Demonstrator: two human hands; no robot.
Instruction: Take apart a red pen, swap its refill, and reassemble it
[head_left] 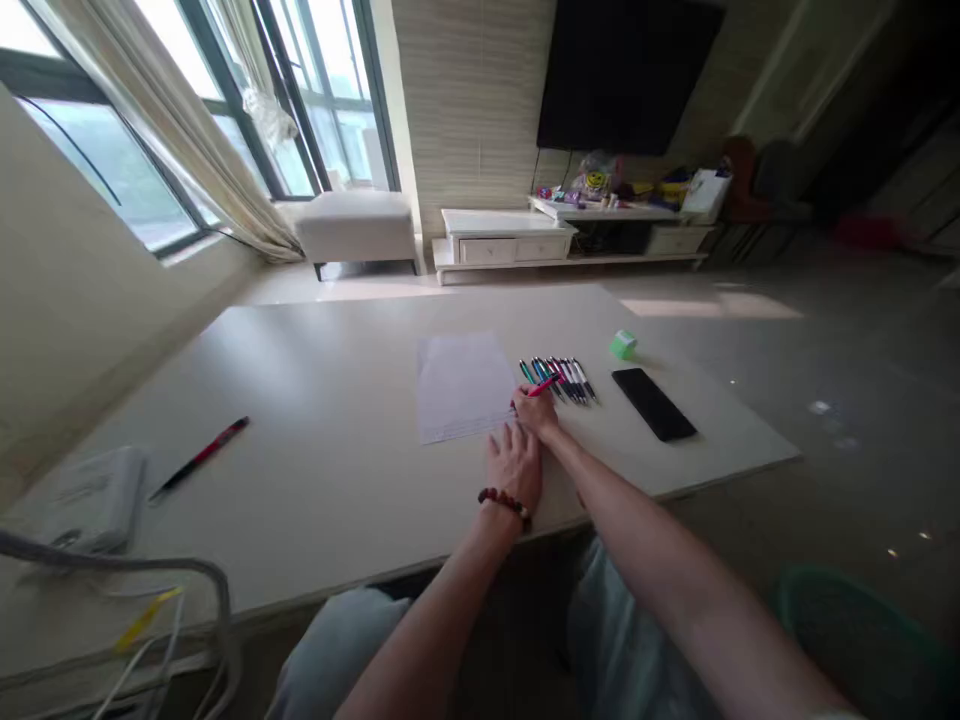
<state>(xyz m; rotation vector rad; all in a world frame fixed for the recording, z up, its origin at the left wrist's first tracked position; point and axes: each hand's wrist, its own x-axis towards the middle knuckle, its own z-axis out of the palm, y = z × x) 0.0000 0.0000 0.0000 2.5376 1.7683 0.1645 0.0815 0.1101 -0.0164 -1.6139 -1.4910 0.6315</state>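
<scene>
A white sheet of paper (pixel 461 375) lies on the pale table (pixel 322 450), with faint lines of writing along its near edge. My right hand (pixel 537 410) is closed around a pink pen (pixel 543 386) at the sheet's near right corner. My left hand (pixel 514 465) rests flat by the near edge of the paper, fingers stretched out and touching or nearly touching my right hand; a beaded bracelet (pixel 504 500) is on its wrist. Just beyond my right hand lies a row of several pens (pixel 574 380).
Right of the pens are a green-and-white small object (pixel 623 345) and a black phone (pixel 654 403). A red and black pen (pixel 199 460) lies on the left, near a white box-like item (pixel 97 500). A grey hose (pixel 150 562) and cables cross the table's lower left corner.
</scene>
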